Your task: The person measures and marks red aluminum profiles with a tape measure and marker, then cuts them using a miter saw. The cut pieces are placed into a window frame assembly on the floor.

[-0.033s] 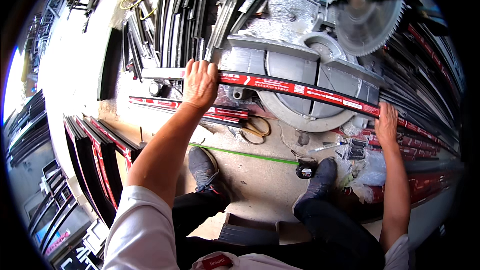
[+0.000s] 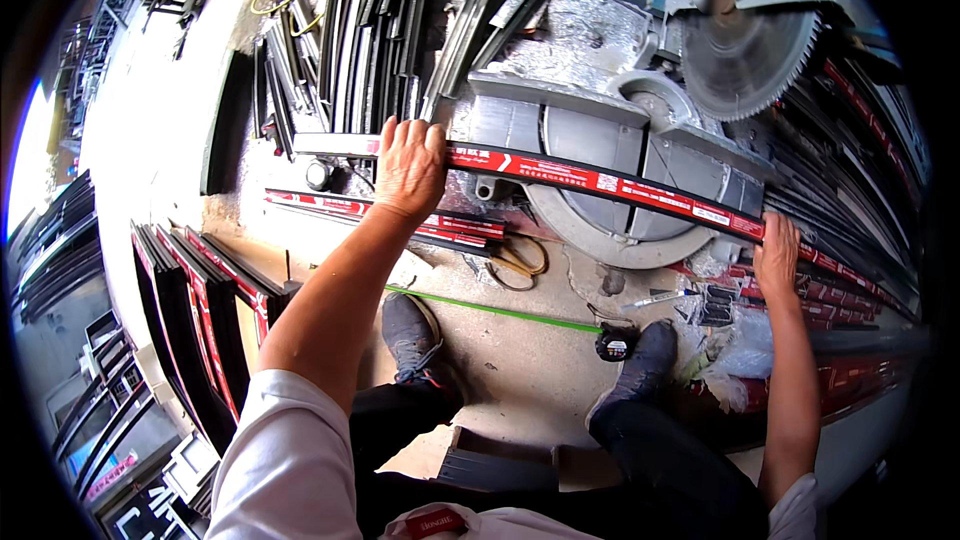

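A long black profile bar (image 2: 570,174) with a red printed film strip spans the scene, its bare silvery end at the left. My left hand (image 2: 411,172) is closed over the bar near that end. Farther right, my right hand (image 2: 777,255) grips the same bar, fingers wrapped over it. Between the hands, the bar lies across the grey round table of a miter saw (image 2: 585,210), in front of its fence (image 2: 560,95). The toothed saw blade (image 2: 750,65) is raised behind the fence, at the upper right.
On the floor, a tape measure (image 2: 616,343) lies by my right shoe with its green tape (image 2: 490,309) drawn out. Nearby are scissors (image 2: 520,260) and a marker pen (image 2: 658,295). Black profiles (image 2: 370,30) pile up behind; red-filmed frames (image 2: 205,310) stand at left.
The surroundings have shifted slightly rightward in the view. Both hands keep their hold on the profile bar.
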Action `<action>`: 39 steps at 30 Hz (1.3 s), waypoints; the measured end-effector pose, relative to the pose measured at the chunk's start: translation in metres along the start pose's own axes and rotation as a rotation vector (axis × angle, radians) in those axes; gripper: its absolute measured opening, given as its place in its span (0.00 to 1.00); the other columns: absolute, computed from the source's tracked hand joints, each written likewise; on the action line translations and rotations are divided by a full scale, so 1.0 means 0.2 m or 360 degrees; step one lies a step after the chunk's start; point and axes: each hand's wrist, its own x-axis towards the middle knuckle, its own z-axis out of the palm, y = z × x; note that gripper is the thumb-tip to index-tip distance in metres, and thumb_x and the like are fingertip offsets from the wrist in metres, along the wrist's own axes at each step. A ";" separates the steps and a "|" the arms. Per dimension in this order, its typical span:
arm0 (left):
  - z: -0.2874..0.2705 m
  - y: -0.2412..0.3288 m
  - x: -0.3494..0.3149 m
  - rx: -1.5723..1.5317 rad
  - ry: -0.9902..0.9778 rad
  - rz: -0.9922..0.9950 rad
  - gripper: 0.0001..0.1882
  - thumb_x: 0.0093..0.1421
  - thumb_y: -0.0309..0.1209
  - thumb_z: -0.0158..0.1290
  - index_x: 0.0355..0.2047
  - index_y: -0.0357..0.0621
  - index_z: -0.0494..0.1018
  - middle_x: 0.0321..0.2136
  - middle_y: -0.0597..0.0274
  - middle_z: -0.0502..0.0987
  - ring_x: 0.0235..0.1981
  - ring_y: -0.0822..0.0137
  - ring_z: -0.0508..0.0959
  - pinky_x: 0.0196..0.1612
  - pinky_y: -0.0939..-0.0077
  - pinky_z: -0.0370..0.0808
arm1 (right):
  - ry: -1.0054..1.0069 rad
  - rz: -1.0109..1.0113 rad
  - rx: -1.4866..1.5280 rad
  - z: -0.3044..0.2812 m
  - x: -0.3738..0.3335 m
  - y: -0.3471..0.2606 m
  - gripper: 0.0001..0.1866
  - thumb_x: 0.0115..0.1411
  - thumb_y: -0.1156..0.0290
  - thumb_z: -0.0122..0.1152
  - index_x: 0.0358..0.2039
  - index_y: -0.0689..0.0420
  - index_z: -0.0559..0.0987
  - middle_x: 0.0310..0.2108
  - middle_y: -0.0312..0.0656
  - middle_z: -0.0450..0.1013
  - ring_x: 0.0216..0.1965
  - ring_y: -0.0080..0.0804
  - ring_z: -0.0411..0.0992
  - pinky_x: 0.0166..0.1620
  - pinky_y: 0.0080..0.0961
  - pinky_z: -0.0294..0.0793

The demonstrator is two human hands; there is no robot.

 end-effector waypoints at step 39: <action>0.07 -1.15 -0.39 -0.1211 -0.0079 -0.1807 0.20 0.75 0.49 0.53 0.49 0.46 0.81 0.31 0.75 0.79 0.28 0.81 0.69 0.31 0.78 0.65 | 0.0177 0.0058 0.0002 0.01 0.01 -0.05 0.33 0.44 0.84 0.69 0.54 0.57 0.71 0.43 0.48 0.71 0.49 0.52 0.70 0.55 0.47 0.66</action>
